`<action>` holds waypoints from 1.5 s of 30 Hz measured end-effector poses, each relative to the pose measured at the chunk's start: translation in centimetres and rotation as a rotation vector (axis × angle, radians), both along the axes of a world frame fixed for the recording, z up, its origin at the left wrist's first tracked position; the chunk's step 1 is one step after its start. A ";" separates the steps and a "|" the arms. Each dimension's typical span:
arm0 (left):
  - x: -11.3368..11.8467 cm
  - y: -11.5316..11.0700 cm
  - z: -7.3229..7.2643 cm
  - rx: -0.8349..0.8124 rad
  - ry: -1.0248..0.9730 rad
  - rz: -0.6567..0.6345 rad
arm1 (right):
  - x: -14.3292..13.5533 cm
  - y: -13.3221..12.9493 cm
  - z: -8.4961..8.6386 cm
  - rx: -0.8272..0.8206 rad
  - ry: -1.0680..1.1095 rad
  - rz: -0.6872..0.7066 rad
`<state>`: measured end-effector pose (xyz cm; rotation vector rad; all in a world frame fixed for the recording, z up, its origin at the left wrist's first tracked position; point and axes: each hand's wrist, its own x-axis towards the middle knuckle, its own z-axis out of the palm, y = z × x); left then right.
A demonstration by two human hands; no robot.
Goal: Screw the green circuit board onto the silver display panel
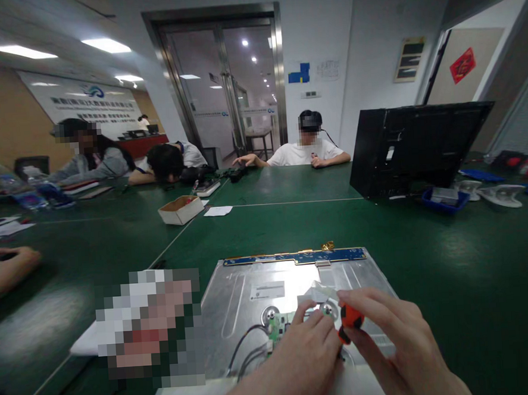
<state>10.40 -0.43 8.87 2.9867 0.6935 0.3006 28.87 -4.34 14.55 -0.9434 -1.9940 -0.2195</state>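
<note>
My right hand pinches the orange and black handle of a screwdriver between thumb and fingers. Its lower end is hidden behind my left hand. My left hand is curled over a small green circuit board, fingers bent and close together beside the screwdriver. What they grip, if anything, is hidden. The board lies on a silver metal panel, and dark cables run from its left side. Along the panel's far edge sits a long blue circuit strip. A label is on the metal.
A black monitor stands at the back right beside a blue tray. An open box and white paper lie further back on the green table. Several people sit around it; another person's hand rests at left.
</note>
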 end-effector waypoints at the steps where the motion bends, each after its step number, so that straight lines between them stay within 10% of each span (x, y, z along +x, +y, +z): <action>1: 0.0 0.0 0.1 0.004 0.002 -0.003 | 0.1 0.0 -0.1 -0.009 -0.008 0.000; 45: 0.1 0.1 -0.5 0.001 -0.017 0.018 | -0.5 0.1 0.5 0.026 0.035 -0.022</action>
